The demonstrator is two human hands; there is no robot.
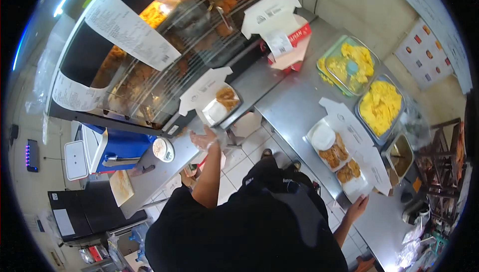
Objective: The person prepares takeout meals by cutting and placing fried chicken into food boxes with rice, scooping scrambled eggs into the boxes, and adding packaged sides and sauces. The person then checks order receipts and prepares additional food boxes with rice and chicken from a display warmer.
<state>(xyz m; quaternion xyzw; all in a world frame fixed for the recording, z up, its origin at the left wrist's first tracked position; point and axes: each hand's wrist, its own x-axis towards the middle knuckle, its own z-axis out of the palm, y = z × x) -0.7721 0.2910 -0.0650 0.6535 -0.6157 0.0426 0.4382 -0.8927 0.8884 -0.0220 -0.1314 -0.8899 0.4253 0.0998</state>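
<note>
Just above your gloved left hand (205, 140), seemingly open and empty, lies the open chicken box (215, 103); your right hand (357, 207) rests open on the worktop (289, 107).

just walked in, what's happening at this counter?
A person stands at a steel counter. Their gloved left hand is raised just below an open white box holding fried chicken and a small white container. Their bare right hand rests by a second open box of fried pieces. Two trays of yellow food sit behind.
</note>
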